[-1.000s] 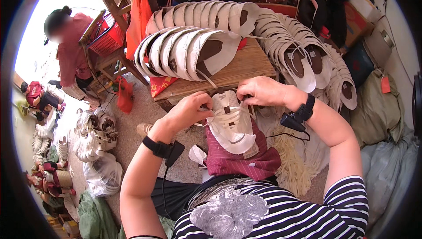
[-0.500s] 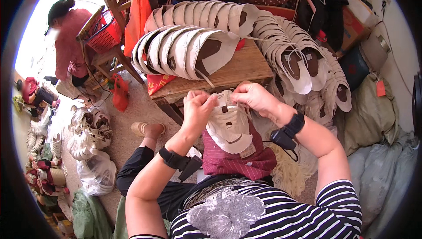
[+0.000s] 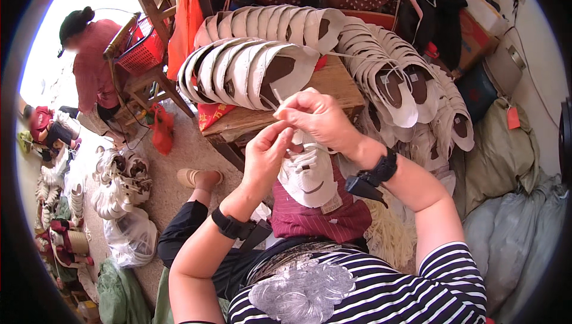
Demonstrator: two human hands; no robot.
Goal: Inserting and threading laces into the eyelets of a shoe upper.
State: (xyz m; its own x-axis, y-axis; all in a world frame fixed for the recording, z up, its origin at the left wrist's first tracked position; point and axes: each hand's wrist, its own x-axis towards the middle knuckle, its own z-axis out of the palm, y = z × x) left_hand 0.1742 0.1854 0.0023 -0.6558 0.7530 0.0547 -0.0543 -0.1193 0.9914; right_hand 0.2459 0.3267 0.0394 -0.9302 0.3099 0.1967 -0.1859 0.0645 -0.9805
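Observation:
A white shoe upper (image 3: pixel 308 182) with laces across its front rests on a maroon striped cloth (image 3: pixel 319 224) over my lap. Above its tongue end, my right hand (image 3: pixel 325 120) pinches a white shoelace (image 3: pixel 278 97), whose tip sticks up past the fingers. My left hand (image 3: pixel 266 156) is closed with thumb and forefinger together, right beside the right fingertips. What it grips is hidden. Both hands cover the top of the upper.
A wooden bench (image 3: pixel 336 85) ahead carries rows of nested white uppers (image 3: pixel 247 73). More uppers (image 3: pixel 387 82) hang at its right. A red basket (image 3: pixel 143 47) stands on a chair at left, near a person in pink (image 3: pixel 98 56). Sacks (image 3: pixel 506 157) line the right side.
My right hand has moved left and across toward my left hand, drawing the lace end with it. My left hand has shifted only slightly, and its fingers now meet the right ones.

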